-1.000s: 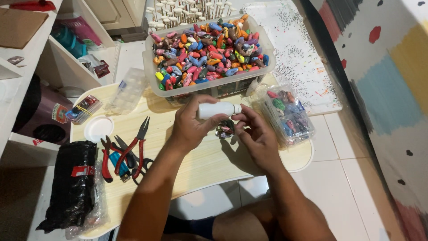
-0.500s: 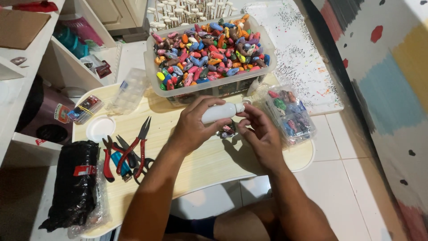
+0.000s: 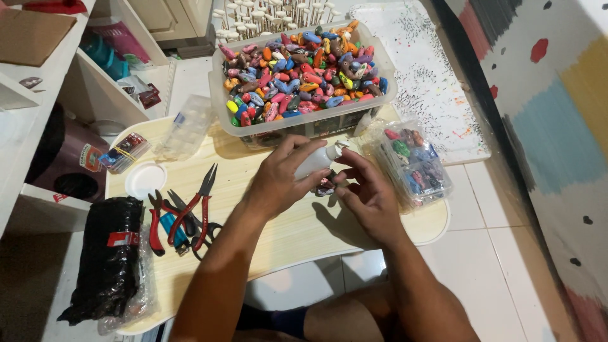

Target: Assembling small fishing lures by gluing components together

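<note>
Left hand [image 3: 278, 180] wraps the white bottle [image 3: 316, 163], nozzle at three o'clock — right hand [image 3: 370, 196] pinches a small piece [image 3: 326, 187]; best squeeze gently.

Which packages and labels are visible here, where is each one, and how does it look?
Black bundle: near left end of the wooden board, in clear wrap, small red-and-white label.
Small flat packet: far left of the board, clear, colourful contents.
Clear bag: beside the right hand, holding coloured pieces.
Clear tub: behind both hands, dark label strip on its front.
</note>
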